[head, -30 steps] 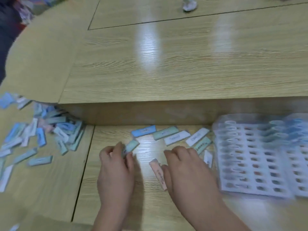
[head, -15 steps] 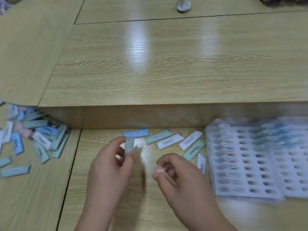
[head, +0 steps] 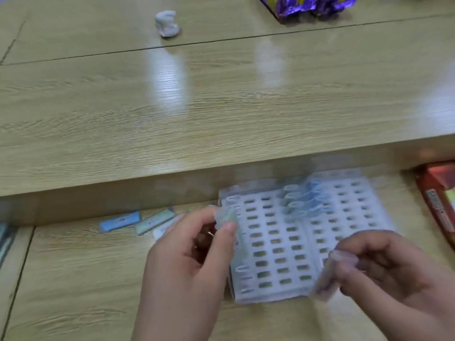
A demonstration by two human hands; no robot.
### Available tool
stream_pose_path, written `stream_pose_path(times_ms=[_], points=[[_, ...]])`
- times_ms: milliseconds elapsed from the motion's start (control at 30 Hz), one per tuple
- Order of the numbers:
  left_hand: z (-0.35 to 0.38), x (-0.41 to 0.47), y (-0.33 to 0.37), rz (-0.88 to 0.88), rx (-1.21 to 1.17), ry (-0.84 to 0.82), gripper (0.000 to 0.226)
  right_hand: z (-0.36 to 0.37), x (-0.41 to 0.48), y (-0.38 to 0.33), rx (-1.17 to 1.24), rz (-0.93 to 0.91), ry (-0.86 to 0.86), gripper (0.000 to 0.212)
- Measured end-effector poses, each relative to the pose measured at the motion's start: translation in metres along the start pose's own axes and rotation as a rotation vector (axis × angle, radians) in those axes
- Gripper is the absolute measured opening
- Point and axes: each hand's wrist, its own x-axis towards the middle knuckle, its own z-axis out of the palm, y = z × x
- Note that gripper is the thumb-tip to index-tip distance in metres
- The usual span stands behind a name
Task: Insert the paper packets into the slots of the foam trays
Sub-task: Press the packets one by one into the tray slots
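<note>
Head view. I record the left hand (head: 187, 262) with thumb and forefinger pinching a pale green rectangular paper packet (head: 230, 232), held on end over the left edge of the white foam tray with rows of oblong slots (head: 278, 244). The right hand (head: 386, 274) has its fingers curled and pinches a pinkish paper packet (head: 325, 284), whose outline is lost to motion blur. That packet hangs over the tray's near right part.

The tray lies between and just beyond both hands, on the pale wooden table (head: 73, 279). Beyond the right hand's fingertips, a column of blue and white inserted packets (head: 300, 200) stands in the slots.

Left of the left hand, a loose blue packet (head: 120, 220) and a loose green packet (head: 154, 221) lie flat, side by side. Right of the right hand lies a red carton (head: 438, 203). Well beyond both hands, on the raised level, I note a white crumpled lump (head: 167, 23) and a purple foil bag (head: 307, 3).
</note>
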Motion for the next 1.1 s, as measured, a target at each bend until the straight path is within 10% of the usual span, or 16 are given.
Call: stream_pose_path(times_ms=[267,500,1100], points=[[0.067,-0.003,0.008,0.019,0.243,-0.097,0.018,-0.075,0.038,0.024,0.029,-0.002,0.085,0.046],[0.092,-0.007,0.007,-0.038,0.427,-0.075,0.020,-0.078,0.054,0.030,0.039,0.004,-0.027,0.014],[0.107,-0.001,0.002,0.128,0.590,-0.079,0.020,-0.093,0.092,0.045,-0.054,-0.010,0.065,0.013]])
